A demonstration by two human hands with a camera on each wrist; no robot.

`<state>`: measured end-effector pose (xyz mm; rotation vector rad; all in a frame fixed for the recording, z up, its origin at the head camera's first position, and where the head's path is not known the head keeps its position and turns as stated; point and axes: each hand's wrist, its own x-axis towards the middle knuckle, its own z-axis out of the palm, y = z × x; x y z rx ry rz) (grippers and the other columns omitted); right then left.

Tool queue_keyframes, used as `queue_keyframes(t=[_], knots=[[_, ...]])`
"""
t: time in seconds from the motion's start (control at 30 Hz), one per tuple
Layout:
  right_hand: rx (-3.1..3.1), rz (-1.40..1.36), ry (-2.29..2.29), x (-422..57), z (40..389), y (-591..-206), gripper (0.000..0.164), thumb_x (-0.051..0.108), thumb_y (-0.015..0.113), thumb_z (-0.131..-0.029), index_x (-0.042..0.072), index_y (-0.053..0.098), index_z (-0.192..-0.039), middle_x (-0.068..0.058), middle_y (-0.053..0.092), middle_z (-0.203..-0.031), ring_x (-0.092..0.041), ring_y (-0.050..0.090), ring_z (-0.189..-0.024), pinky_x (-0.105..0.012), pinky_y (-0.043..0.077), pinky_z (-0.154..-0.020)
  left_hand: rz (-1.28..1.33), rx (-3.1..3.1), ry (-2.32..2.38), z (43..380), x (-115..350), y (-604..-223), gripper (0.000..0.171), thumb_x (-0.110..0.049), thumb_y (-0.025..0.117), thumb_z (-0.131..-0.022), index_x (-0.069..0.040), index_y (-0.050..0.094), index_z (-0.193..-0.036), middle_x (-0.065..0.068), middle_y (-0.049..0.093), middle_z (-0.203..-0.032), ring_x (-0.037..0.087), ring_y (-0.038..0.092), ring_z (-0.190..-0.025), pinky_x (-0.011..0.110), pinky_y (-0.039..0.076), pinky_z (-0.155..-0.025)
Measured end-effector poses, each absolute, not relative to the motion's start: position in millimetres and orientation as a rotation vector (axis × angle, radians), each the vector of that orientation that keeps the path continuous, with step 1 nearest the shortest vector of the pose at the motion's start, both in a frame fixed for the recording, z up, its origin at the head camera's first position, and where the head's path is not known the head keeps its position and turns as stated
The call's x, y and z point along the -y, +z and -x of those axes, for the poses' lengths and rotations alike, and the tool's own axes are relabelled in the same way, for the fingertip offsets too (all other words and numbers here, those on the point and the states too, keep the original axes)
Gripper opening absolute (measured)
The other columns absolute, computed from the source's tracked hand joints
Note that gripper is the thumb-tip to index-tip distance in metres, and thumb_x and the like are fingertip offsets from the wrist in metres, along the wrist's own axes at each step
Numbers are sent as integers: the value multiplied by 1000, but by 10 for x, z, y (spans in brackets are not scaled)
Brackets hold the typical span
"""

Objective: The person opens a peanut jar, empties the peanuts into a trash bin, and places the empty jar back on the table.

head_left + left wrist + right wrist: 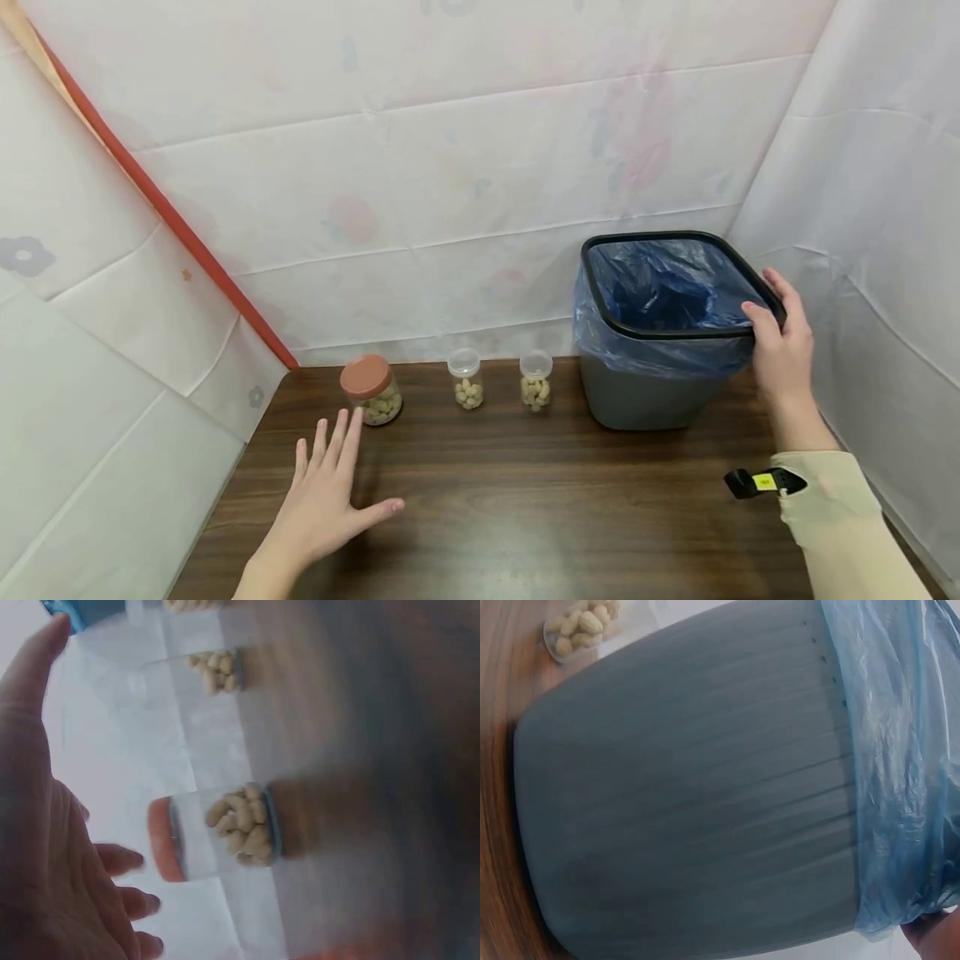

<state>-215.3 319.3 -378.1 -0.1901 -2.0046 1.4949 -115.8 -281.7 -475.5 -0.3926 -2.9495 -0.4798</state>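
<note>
A grey trash bin [637, 396] with a black rim and a blue liner bag [889, 750] folded over its edge stands at the right back of the table. My right hand [783, 354] grips the bin's right rim, thumb on top and fingers down the outer side. With fingers spread, my left hand [322, 508] is held just in front of a clear jar [381, 407] with an orange lid. Pale nuts [241, 821], perhaps cashews or peanuts, partly fill that jar. It stands upright, and no fingers are around it.
Two smaller clear jars with nuts, one at the middle [467, 387] and one [536, 387] nearer the bin, line the back edge of the brown wooden table [525, 508]. White printed sheets [450, 208] hang behind and at both sides. A red strip [165, 208] slants down the left.
</note>
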Motion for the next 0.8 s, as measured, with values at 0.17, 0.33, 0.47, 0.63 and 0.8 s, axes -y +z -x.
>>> queue_keyframes(t=[0.17,0.33,0.47,0.63,0.8], knots=[[1900,232,1583,-3142,2184,-3796,53,22,55,-108,25,57,-160,-3,55,-161,-13,53,-131,-19,37,-109,313,2921,-567,1287,2842,-4637,138,-75,79,-86,-17,-7,-176,26,8,-180,59,9,-162,82,1,-122],[1858,235,1592,-3113,2206,-3815,54,20,53,-107,18,56,-161,-5,55,-162,-12,52,-134,-18,36,-111,251,2914,-653,1415,2867,-4611,136,-76,76,-89,-19,-12,-175,28,7,-180,59,10,-162,82,2,-122],[1839,227,1594,-3101,2207,-3819,54,19,53,-107,17,57,-160,-5,56,-159,-12,53,-132,-18,36,-111,208,2890,-746,1540,2889,-4628,131,-72,75,-93,-21,-13,-175,27,7,-180,58,11,-162,84,9,-120],[1822,217,1588,-3095,2198,-3821,53,19,53,-106,16,58,-160,-4,57,-157,-12,54,-130,-18,37,-110,159,2799,-895,1716,2921,-4677,122,-62,75,-98,-16,-7,-176,27,4,-180,56,13,-162,82,20,-119],[1833,219,1583,-3092,2193,-3819,54,20,52,-107,16,57,-160,-6,56,-160,-12,53,-132,-19,36,-111,56,2674,-1012,1900,2927,-4767,119,-56,78,-98,-16,-3,-177,25,7,-181,53,17,-163,79,27,-119]])
